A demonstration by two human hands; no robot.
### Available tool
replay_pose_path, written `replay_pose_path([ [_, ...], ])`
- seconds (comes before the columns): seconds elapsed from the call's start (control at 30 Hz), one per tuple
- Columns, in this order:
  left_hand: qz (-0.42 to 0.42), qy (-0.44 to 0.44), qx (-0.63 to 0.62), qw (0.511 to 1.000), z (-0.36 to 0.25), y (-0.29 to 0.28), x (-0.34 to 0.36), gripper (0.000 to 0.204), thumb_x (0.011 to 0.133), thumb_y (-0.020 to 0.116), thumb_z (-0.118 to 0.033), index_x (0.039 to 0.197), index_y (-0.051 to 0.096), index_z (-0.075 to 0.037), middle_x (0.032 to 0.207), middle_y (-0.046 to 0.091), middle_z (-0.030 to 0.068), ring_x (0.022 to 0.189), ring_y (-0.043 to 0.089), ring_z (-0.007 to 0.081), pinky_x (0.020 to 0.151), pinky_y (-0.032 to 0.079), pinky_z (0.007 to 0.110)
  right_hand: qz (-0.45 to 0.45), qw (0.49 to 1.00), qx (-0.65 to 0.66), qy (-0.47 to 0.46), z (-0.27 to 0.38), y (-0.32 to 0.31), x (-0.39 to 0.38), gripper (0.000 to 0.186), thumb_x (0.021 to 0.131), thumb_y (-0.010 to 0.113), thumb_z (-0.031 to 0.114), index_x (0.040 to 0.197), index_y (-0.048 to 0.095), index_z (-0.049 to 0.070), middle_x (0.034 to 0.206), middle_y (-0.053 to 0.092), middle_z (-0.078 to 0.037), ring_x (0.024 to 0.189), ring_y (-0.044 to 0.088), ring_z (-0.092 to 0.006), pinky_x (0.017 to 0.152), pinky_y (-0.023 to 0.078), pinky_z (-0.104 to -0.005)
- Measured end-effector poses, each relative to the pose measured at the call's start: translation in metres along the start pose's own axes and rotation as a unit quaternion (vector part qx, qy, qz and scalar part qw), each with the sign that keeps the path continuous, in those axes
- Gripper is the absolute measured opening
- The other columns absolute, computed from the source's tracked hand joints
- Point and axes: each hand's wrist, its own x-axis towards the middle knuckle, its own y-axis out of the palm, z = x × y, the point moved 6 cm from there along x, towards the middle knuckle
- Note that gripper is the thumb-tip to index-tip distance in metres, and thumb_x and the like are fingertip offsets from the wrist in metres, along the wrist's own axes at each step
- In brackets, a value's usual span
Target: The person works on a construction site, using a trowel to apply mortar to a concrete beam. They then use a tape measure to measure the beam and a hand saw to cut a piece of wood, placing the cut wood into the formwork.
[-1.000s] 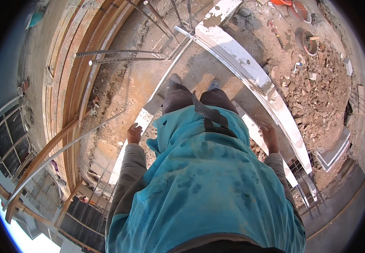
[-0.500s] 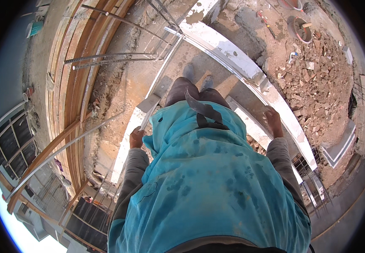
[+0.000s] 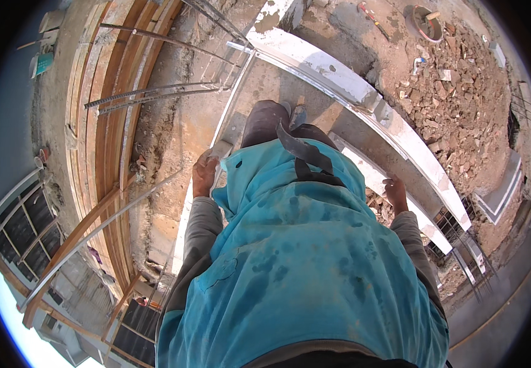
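My left hand (image 3: 204, 174) is beside my hip, fingers loosely stretched forward, over a narrow white wall edge (image 3: 185, 228). Its fingertips are close to the grey-white end of a block (image 3: 221, 149); whether they touch it I cannot tell. On the other side my right hand (image 3: 395, 191) hangs with fingers apart and slightly bent, holding nothing I can see. It hovers by a low white block wall (image 3: 362, 165). My turquoise shirt (image 3: 321, 257) and a dark hanging strap (image 3: 302, 150) fill the middle. One dark-trousered knee (image 3: 258, 122) is raised in front.
A curved white wall (image 3: 314, 61) runs across ahead to the right. Long timber planks (image 3: 109, 122) lie at left, with steel rebars (image 3: 155, 93) jutting over them. Rubble (image 3: 456, 110), a round bucket (image 3: 425, 26) and a red-handled tool (image 3: 373, 21) are beyond the wall.
My left hand has risen forward toward the block end. My right hand has drawn back slightly from the far wall. One knee has come up, and the view has shifted slightly.
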Motion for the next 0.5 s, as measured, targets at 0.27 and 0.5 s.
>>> replay_pose_path([
  [0.27,0.067,-0.199,0.041,0.977,0.09,0.001,0.017,0.044,0.085,0.056,-0.019,0.122,0.054,0.004,0.098,0.067,0.0124,0.082,0.065,0.0184,0.062,0.051,0.03,-0.161,0.984,0.039,-0.06,0.037,-0.006,-0.028,0.051,0.072,0.042,0.0,0.121,0.057,-0.003,0.085,0.069,-0.011,0.068,0.06,-0.0137,0.063,0.048,-0.0261],
  [0.5,0.039,-0.073,-0.059,0.995,0.081,-0.034,0.055,0.045,0.082,0.055,-0.012,0.123,0.052,0.006,0.088,0.068,0.0133,0.075,0.065,0.0183,0.059,0.051,0.028,-0.147,0.986,-0.06,-0.047,0.034,0.019,-0.053,0.044,0.075,0.051,0.0,0.118,0.06,0.005,0.084,0.071,-0.012,0.076,0.067,-0.02,0.071,0.051,-0.0302],
])
